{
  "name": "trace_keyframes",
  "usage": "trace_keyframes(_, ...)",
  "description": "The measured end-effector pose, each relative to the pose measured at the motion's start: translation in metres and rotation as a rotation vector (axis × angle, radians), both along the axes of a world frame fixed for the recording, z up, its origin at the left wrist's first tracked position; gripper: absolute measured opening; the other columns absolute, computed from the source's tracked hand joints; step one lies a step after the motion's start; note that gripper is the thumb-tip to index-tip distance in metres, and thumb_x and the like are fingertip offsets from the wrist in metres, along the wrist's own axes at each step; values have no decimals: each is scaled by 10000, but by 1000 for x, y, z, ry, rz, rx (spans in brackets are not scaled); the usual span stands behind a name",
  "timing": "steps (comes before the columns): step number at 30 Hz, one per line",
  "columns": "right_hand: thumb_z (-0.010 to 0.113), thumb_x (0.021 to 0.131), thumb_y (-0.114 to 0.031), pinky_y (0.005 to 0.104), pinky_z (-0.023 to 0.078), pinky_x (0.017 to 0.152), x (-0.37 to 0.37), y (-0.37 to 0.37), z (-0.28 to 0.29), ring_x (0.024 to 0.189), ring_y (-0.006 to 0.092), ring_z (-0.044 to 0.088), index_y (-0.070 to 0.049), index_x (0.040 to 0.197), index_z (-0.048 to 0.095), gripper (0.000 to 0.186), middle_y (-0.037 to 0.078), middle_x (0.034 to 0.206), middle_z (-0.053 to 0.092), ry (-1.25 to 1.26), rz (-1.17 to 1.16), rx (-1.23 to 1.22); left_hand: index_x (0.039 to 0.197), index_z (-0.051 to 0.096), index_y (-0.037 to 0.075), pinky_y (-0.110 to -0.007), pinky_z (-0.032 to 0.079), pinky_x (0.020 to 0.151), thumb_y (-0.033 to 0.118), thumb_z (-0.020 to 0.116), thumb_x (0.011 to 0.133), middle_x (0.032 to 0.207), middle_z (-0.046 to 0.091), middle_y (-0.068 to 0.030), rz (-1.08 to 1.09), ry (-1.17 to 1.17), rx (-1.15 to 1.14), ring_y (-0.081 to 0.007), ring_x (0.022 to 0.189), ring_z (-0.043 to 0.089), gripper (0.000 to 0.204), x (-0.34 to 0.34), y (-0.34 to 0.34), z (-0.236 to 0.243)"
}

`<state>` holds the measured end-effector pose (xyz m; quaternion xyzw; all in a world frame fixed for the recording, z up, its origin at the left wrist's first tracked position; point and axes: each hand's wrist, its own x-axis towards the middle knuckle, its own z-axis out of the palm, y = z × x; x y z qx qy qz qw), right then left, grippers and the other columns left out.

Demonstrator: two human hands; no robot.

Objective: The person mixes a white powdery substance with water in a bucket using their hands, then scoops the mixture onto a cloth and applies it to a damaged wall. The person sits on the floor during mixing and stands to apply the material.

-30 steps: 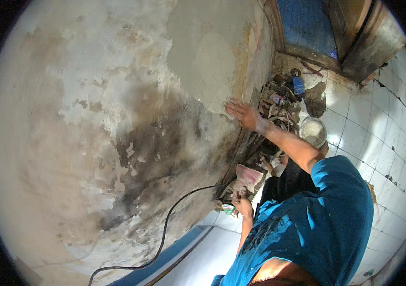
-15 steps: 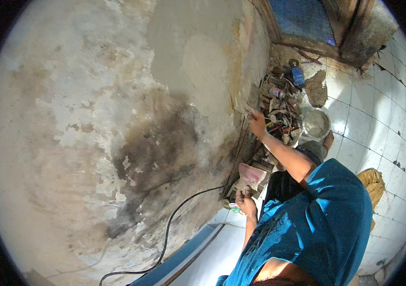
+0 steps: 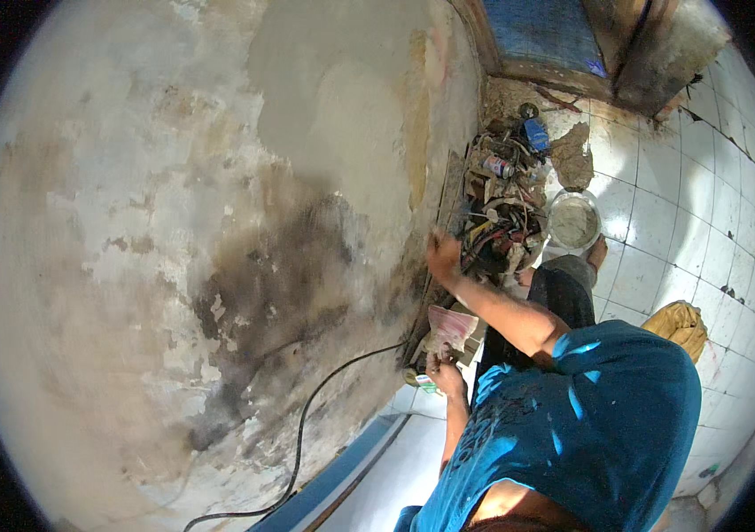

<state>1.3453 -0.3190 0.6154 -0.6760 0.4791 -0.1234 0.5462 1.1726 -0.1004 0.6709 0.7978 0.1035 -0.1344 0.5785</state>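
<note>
My left hand (image 3: 447,377) is closed round the narrow end of a flat, flared scraper (image 3: 451,326), its broad face pinkish with whitish smears. Close to the lower part of the stained wall (image 3: 289,257), my right hand (image 3: 442,257) is closed with its fingers bent. A thin putty knife seems to stick out beyond it, blurred now but plainer half a second ago. The upper wall carries a smooth grey coat of filler (image 3: 333,106). Beside my leg stands a round tub (image 3: 574,220) of greyish paste.
Scrap and a can (image 3: 499,166) lie heaped along the wall's foot. Behind them are a blue packet (image 3: 535,135) and a brown flat piece (image 3: 572,158). A black cable (image 3: 307,417) runs down the wall. A yellowish sack (image 3: 679,328) lies on white tiles (image 3: 661,213).
My right hand has moved down and toward the wall, nearer my left hand. The scraper stays in my left hand. The whole view has shifted slightly.
</note>
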Motion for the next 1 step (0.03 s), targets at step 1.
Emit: trace_keyframes(1,690,938,-182,421,599,673,0,6,4,758,316,767,-130,1423,633,491,278,917,745,-9,16,3,1218,685,9,-385,592,836,83,662,990,1126,693,-82,90,40,-164,-220,1007,682,241,1,11,-10)
